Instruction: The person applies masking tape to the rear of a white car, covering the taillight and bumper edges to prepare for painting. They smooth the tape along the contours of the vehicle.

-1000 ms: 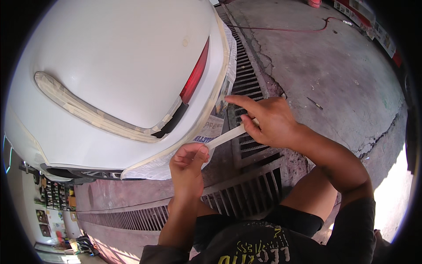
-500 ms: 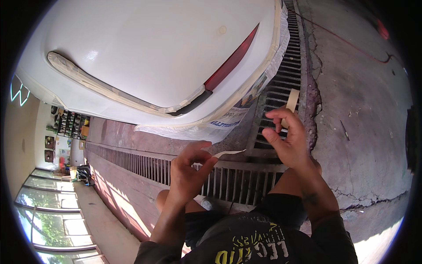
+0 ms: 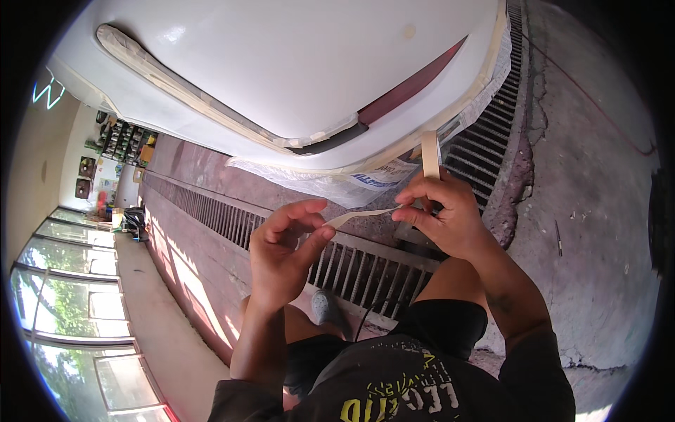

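Observation:
A short, slightly twisted strip of cream masking tape stretches between my two hands. My left hand pinches one end between thumb and finger, its other fingers curled loosely. My right hand grips the other end with thumb and fingertips. A masking tape roll, seen edge-on, stands up from the fingers of that same hand. Just beyond, the lower edge of a white car is skirted with taped newspaper. Tape also borders its dark trim, which runs up to a red tail light.
A floor drain grate crosses below the car, and another grate runs along its right side. Cracked concrete lies to the right, with a thin pen-like object and a red hose. Windows line the left.
My right hand has moved left and taken the tape strip's free end. The tape roll has shifted left with it. The car now appears farther up and right in view.

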### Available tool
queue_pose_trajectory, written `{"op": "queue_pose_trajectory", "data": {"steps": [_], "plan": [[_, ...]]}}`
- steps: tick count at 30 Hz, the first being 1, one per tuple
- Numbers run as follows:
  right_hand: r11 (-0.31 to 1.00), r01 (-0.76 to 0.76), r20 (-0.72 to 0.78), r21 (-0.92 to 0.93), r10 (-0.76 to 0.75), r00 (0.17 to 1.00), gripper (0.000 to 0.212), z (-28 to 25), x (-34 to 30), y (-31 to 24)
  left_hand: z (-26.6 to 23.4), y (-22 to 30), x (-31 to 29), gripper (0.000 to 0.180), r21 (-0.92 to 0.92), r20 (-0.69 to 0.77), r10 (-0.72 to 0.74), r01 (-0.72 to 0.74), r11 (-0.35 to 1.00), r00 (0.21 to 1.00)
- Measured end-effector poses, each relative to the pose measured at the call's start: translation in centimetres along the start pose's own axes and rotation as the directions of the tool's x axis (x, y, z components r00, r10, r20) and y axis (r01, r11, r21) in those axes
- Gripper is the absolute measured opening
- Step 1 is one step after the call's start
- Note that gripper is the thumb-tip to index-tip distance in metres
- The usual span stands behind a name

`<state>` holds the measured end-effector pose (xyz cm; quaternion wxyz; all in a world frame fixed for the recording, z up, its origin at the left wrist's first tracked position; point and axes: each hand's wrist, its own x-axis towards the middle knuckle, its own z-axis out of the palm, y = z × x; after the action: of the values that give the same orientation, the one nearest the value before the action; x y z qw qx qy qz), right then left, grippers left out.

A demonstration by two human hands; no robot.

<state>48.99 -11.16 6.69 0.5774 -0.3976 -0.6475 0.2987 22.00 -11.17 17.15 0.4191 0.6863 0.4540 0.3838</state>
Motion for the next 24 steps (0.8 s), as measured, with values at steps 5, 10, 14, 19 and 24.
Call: {"op": "queue_pose_trajectory", "data": {"steps": [5,10,14,19,24], "plan": [[0.985,0.063,0.006,-0.163,-0.063,0.998,0.021,0.1,0.8,0.6,0.1,-1.1,0.8,0.040,-0.081,0.008,0.010,-0.009,0.997,1.000],[0.989,0.039,-0.094,-0.145,-0.053,0.994,0.018,0.6,-0.2,0.6,0.1,-1.8,1.3,0.041,0.019,-0.006,0.081,-0.081,0.997,0.997],[0.902,0.214,-0.126,-0.374,-0.278,0.952,0.013,0.4,1.0,0.0,-0.6,-2.9,2.1,0.034,0.357,-0.034,0.267,-0.238,0.903,0.963],[0.807,0.250,-0.080,-0.535,-0.343,0.936,0.010,-0.1,2.7,-0.6,-0.8,-3.7,3.4,0.026,0.391,-0.026,0.401,-0.360,0.847,0.916],[0.724,0.253,-0.088,-0.642,-0.397,0.913,0.012,0.3,4.1,-0.6,-0.9,-5.5,5.6,0.020,0.395,-0.036,0.530,-0.475,0.786,0.847]]}}
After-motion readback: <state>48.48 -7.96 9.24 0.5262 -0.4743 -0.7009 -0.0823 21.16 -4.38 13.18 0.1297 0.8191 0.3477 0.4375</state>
